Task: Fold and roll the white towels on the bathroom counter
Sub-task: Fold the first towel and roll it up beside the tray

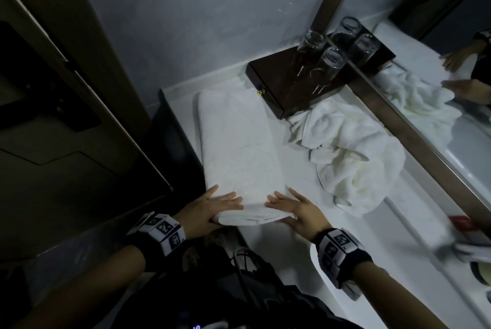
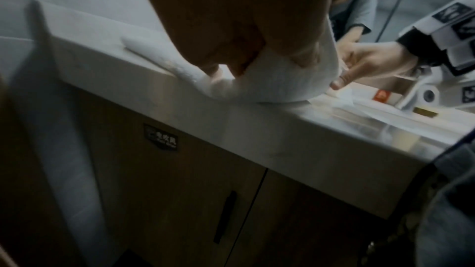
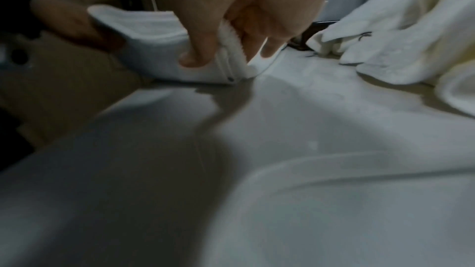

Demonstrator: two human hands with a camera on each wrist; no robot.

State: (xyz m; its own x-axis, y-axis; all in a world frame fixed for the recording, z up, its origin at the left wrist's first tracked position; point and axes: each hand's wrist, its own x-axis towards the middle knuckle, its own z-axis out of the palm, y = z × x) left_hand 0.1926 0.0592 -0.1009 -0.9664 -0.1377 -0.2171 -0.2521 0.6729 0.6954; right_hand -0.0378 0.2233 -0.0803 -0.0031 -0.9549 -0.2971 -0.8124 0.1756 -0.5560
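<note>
A white towel [image 1: 239, 142], folded into a long strip, lies on the white counter [image 1: 292, 166] and runs away from me. Its near end is turned up and over at the counter's front edge. My left hand [image 1: 223, 206] grips the left corner of that end, fingers on top and thumb underneath. My right hand [image 1: 284, 205] pinches the right corner the same way. The left wrist view shows the left hand [image 2: 239, 62] curled round the turned towel end [image 2: 270, 80]. In the right wrist view the right hand [image 3: 226, 48] pinches the layered edge [image 3: 154, 48]. A second white towel [image 1: 353, 153] lies crumpled to the right.
A dark wooden box [image 1: 276, 81] with upturned glasses [image 1: 332, 60] stands at the back against the mirror [image 1: 451, 89]. A red item [image 1: 462, 222] lies at the right by the sink basin [image 3: 334, 170]. Wooden cabinet doors [image 2: 180, 190] are below the counter edge.
</note>
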